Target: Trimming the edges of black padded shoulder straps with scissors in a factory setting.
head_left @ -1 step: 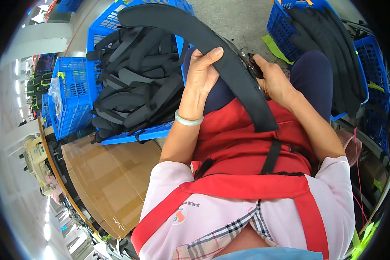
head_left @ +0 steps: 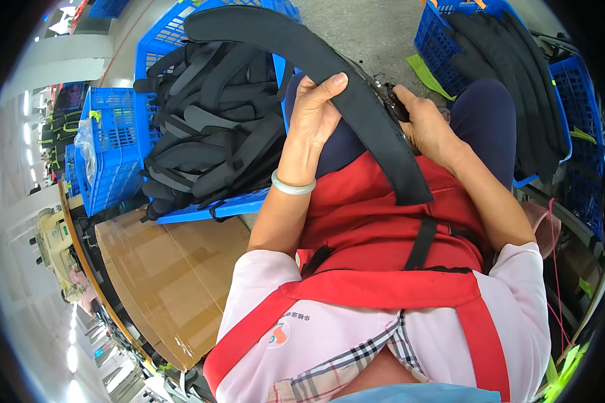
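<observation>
A long, curved black padded strap (head_left: 356, 101) lies slantwise over my lap, its square-cut lower end resting over the red apron (head_left: 383, 248). My left hand (head_left: 316, 111) grips it near the middle, thumb on top and fingers underneath. At the strap's right edge, my right hand (head_left: 430, 124) is closed round a small dark-handled tool (head_left: 399, 106). Metal glints by the tool's tip, but its working end is partly hidden, so its exact kind cannot be told. Beyond my left arm, a blue plastic crate (head_left: 232, 209) holds many similar black straps (head_left: 215, 127).
On the right, another blue crate (head_left: 437, 57) is filled with long black padded pieces (head_left: 511, 87). A cardboard box (head_left: 175, 275) stands beside my left elbow. Farther left are a blue basket (head_left: 114, 154) and a sewing machine (head_left: 55, 242). Yellow-green strips (head_left: 429, 77) lie by the right crate.
</observation>
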Demonstrator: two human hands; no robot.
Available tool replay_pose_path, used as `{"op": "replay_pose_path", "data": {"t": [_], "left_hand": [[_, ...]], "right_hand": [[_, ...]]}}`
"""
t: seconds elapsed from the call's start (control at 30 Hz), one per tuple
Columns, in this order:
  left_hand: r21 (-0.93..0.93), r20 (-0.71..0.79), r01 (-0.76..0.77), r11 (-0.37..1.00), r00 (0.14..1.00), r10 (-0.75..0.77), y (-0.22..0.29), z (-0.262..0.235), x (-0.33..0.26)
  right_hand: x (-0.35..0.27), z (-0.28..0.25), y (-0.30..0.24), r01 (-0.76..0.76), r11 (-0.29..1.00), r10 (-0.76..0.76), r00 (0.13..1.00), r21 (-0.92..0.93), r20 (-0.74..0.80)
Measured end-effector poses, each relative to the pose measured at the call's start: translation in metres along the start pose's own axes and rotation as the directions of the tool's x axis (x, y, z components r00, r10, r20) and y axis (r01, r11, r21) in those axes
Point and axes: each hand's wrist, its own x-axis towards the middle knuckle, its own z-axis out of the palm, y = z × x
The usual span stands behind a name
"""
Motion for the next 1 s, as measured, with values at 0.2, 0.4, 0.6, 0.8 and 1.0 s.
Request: {"op": "replay_pose_path", "data": {"t": [0.2,0.4,0.6,0.8,1.0], "left_hand": [[-0.017,0.008,0.033,0.999,0.999,-0.033,0.019,-0.010,0.014],[0.059,-0.036,-0.028,0.998,0.999,0.030,0.007,-0.005,0.007],[0.048,-0.038,-0.008,0.999,0.999,0.009,0.004,-0.004,0.005],[0.038,0.022,-0.040,0.998,0.999,0.039,0.008,-0.005,0.004],[0.085,0.049,-0.057,0.995,0.997,0.053,0.015,-0.010,0.010]], "right_hand": [[-0.001,-0.009,-0.009,-0.133,0.990,0.137,0.987,-0.050,0.086],[0.004,-0.003,-0.011,-0.006,0.993,0.006,1.000,-0.120,-0.006],[0.007,-0.004,-0.006,0.046,0.995,-0.046,0.999,-0.088,0.004],[0.008,-0.008,0.002,-0.013,1.000,0.013,1.000,0.019,0.014],[0.003,-0.020,0.003,-0.023,1.000,0.023,0.999,-0.014,0.042]]}}
